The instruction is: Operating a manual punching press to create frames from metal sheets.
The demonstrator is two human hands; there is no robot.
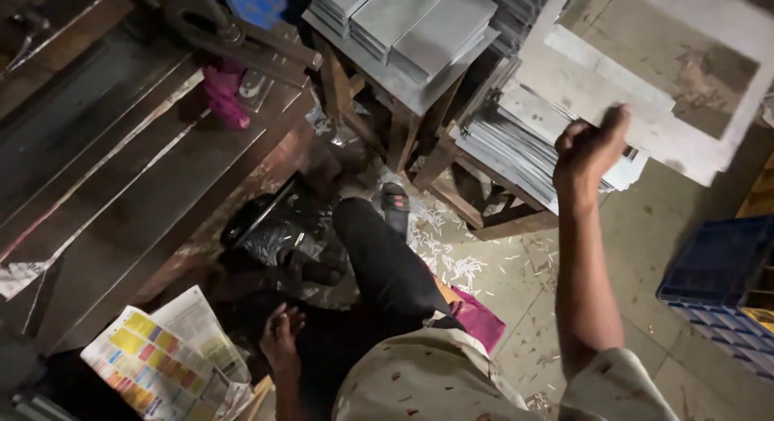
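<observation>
My right hand (588, 151) is raised at the right and grips the lower edge of a large flat grey metal sheet (669, 74), which is tilted and held up over a stack of similar sheets (516, 143). Low near my lap, my left hand (280, 334) hangs with loosely curled fingers and holds nothing, just beside a colourful newspaper (165, 360). My leg in dark trousers (387, 264) stretches forward, with a sandalled foot (395, 203) at its end.
A long dark metal workbench (121, 171) fills the left, with a pink cloth (222, 94) on it. A wooden stand (403, 98) bears more stacked grey sheets (419, 22). Small white metal offcuts (451, 264) litter the floor. A blue crate (717, 264) stands at right.
</observation>
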